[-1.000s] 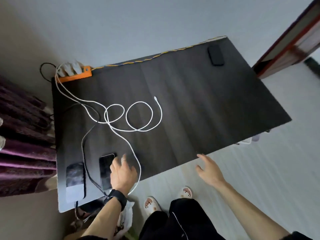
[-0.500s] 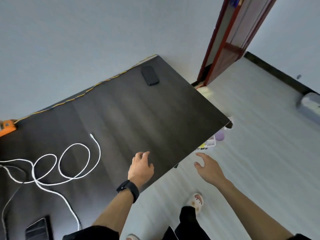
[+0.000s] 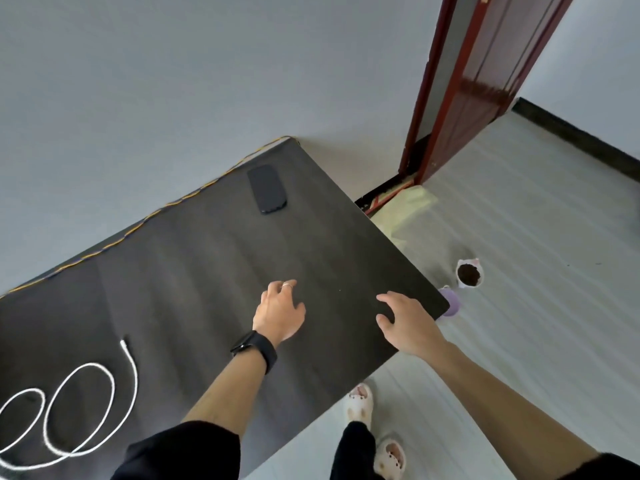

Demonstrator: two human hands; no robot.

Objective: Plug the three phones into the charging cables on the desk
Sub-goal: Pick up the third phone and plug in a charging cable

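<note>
A black phone (image 3: 267,188) lies face down near the far right corner of the dark desk (image 3: 194,271). A white charging cable (image 3: 83,407) lies looped at the lower left, its free plug end (image 3: 123,342) pointing toward the desk's middle. My left hand (image 3: 280,311), with a ring and a black wrist band, hovers over the desk's middle with fingers apart and holds nothing. My right hand (image 3: 407,322) is open over the desk's right edge, also holding nothing. Both hands are well short of the phone. The other two phones are out of view.
A braided yellow cord (image 3: 145,220) runs along the desk's back edge against the grey wall. To the right stand a red door frame (image 3: 450,109), a small pot of soil (image 3: 468,273) and a purple cup (image 3: 450,301) on the floor. My slippered feet (image 3: 360,403) are below the desk edge.
The view has swung right, away from the two phones at the left. My left hand left the phone there and moved toward the desk's middle. My right hand rose from below the edge onto the desk.
</note>
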